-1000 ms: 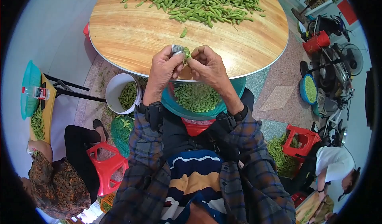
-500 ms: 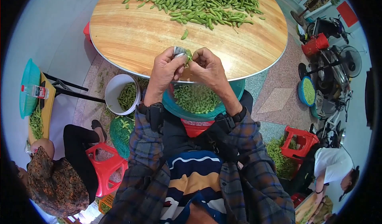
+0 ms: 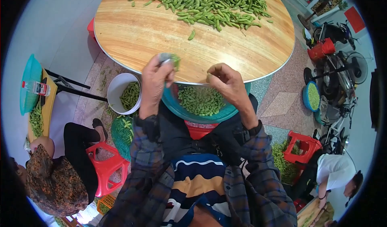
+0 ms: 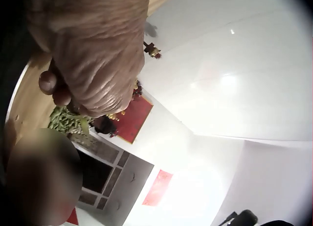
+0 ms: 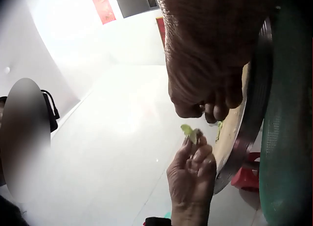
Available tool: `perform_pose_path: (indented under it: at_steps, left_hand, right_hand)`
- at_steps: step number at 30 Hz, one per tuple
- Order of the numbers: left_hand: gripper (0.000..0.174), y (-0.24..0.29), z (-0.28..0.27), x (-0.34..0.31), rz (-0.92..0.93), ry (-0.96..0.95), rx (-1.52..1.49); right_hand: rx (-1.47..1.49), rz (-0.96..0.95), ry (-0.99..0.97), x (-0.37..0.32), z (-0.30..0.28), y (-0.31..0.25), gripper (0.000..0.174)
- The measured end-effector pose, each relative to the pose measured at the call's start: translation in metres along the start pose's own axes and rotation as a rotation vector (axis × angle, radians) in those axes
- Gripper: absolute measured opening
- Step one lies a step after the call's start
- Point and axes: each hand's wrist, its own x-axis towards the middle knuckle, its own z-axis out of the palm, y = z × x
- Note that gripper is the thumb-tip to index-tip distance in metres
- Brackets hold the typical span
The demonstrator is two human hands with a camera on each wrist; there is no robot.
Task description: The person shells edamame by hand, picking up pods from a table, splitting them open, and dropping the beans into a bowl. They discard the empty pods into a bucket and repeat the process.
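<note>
Near the table's front edge, the left hand point(image 3: 155, 80) pinches a green pod point(image 3: 176, 61), blurred in the head view; something grey wraps a finger. In the right wrist view that hand point(image 5: 190, 179) holds the split-looking green pod point(image 5: 188, 131) at its fingertips. The right hand point(image 3: 229, 86) is apart from it, fingers curled, over the rim side of a teal basin point(image 3: 171, 106) of shelled beans point(image 3: 200, 101); whether a bean is between its fingers cannot be told. A pile of pods point(image 3: 201, 3) lies on the round wooden table point(image 3: 137, 37), with one loose pod point(image 3: 191, 35) nearer.
A white bucket point(image 3: 115, 94) with pods stands at the left, beside a green net bag point(image 3: 121, 132). Red stools point(image 3: 107, 166) stand on both sides. One person point(image 3: 60, 182) sits at left, another point(image 3: 336, 172) at right. A blue basin point(image 3: 312, 96) holds beans.
The hands, together before, have separated: the left hand with the pod moved left, the right hand moved right and down. The view has shifted slightly.
</note>
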Motion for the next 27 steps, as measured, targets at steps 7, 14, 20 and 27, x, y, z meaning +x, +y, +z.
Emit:
perform_pose_path:
  at_steps: [7,14,20,27]
  left_hand:
    - [0.016,0.014,-0.149,-0.044,0.107,0.516,0.037]
    - [0.012,-0.024,-0.272,-0.064,-0.042,0.642,0.254]
    - [0.007,-0.026,-0.260,-0.057,-0.008,0.684,0.233]
    - [0.009,0.000,-0.188,-0.049,0.067,0.626,0.236]
  right_hand:
    - [-0.473,-0.183,-0.196,-0.027,-0.022,-0.016,0.017]
    - [-0.494,-0.189,-0.256,-0.026,-0.019,-0.018,0.014]
    - [-0.534,-0.171,-0.288,-0.016,-0.019,-0.030,0.011]
    - [-0.600,-0.325,-0.010,0.077,0.008,-0.018,0.017]
